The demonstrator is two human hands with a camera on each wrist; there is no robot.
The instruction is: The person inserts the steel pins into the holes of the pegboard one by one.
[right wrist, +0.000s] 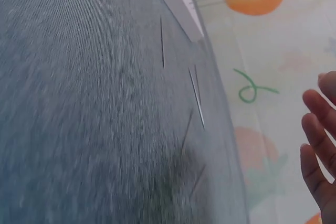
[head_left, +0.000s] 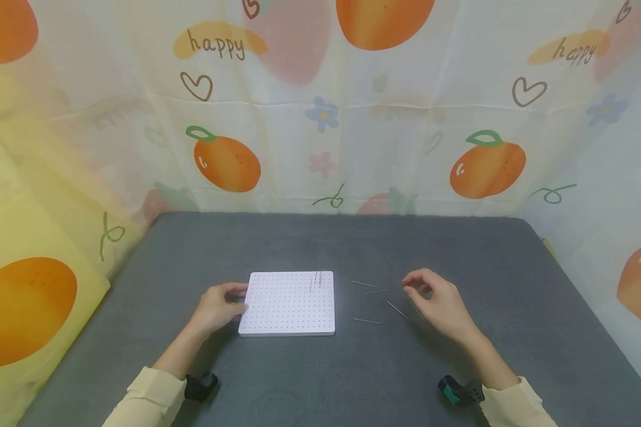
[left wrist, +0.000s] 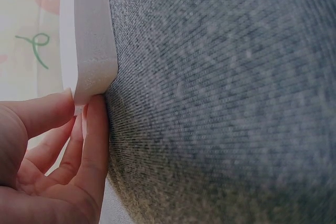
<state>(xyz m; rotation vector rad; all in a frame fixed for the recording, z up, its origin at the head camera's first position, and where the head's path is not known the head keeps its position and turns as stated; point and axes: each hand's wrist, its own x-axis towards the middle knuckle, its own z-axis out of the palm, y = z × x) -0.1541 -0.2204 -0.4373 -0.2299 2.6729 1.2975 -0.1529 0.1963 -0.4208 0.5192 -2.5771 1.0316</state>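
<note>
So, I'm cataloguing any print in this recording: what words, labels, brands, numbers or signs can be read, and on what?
"happy": printed cloth, upper left in the head view.
"happy": same cloth, upper right.
Faded marks on the cloth's left: too faint to read.
White board, left wristband, right wristband: no readable text.

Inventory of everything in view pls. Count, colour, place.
Pegboard: one, white, on the table
Upright pins: three visible, thin and dark, in the pegboard near its far right corner
Loose pins: five visible, thin, silvery grey, lying right of the pegboard
Table: one, dark grey, under everything
Printed curtain: pale with oranges, hearts and "happy", behind and beside the table; panel count unclear
Wristbands: two, black, one with teal, one per wrist
Sleeves: two, cream, near edge
Left hand: one, bare, gripping the pegboard's left edge
Right hand: one, bare, by the loose pins
</note>
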